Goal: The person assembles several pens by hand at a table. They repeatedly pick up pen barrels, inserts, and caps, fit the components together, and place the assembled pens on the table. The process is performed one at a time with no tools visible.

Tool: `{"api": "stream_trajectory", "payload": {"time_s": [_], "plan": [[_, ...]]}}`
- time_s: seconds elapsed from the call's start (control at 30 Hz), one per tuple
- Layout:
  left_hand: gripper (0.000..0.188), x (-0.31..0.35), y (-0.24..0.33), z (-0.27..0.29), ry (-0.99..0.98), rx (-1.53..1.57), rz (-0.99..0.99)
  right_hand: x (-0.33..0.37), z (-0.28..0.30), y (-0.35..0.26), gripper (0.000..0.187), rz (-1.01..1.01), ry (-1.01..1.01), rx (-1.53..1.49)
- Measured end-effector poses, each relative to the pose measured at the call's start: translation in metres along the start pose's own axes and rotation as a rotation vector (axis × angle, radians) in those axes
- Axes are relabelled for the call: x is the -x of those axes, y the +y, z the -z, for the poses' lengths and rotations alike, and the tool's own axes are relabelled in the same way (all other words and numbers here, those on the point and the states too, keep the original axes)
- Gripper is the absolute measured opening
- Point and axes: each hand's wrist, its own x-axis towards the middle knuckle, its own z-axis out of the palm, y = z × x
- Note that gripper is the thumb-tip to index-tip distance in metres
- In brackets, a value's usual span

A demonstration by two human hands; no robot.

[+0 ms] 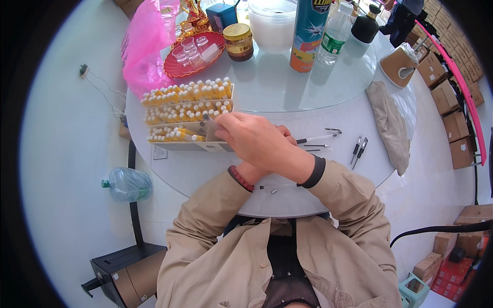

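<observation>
At ten o'clock from the crossed wrists stands the box [191, 147] of yellow sticks [222, 92] with white ends, and the work in hand seems to be at its near right corner. The right hand [262, 138] crosses over the left, its fingers bent and drawn toward the thumb; a clear piece [209, 122] with a dark top sits at or just beside the fingertips, though I cannot tell whether it is gripped. The left hand [285, 132] lies mostly hidden beneath, a curled finger showing at the dark end of a clear barrel [322, 137] at three o'clock; whether it holds or merely touches that barrel, I cannot tell. To do this well, I would pinch lightly near the top and move straight along the piece's length, so the neighbouring sticks do not catch. Uncrossing the wrists would probably give a better sight of both fingertips. Care also seems due around the small tip [274, 191] at six o'clock, where a sleeve could sweep it off the table's edge, and around the two pens [356, 146] out past three o'clock.
</observation>
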Motion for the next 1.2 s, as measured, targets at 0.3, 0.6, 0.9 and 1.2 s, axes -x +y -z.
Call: {"api": "stream_trajectory", "payload": {"time_s": [0.3,0.6,0.9,1.2], "plan": [[0.014,-0.002,0.004,0.001,0.041,-0.321,-0.068,0.018,0.111,0.022,0.012,-0.232,0.013,-0.087],[0.018,-0.007,0.017,0.010,0.009,-0.270,-0.017,0.066,0.169,0.077,0.005,-0.429,-0.475,0.132],[0.030,-0.006,0.024,0.023,0.005,-0.210,0.187,0.082,0.174,0.103,0.008,-0.417,-0.334,0.068],[0.027,-0.004,0.023,0.027,-0.018,-0.199,0.220,0.086,0.154,0.104,0.010,-0.268,-0.418,0.117]]}}
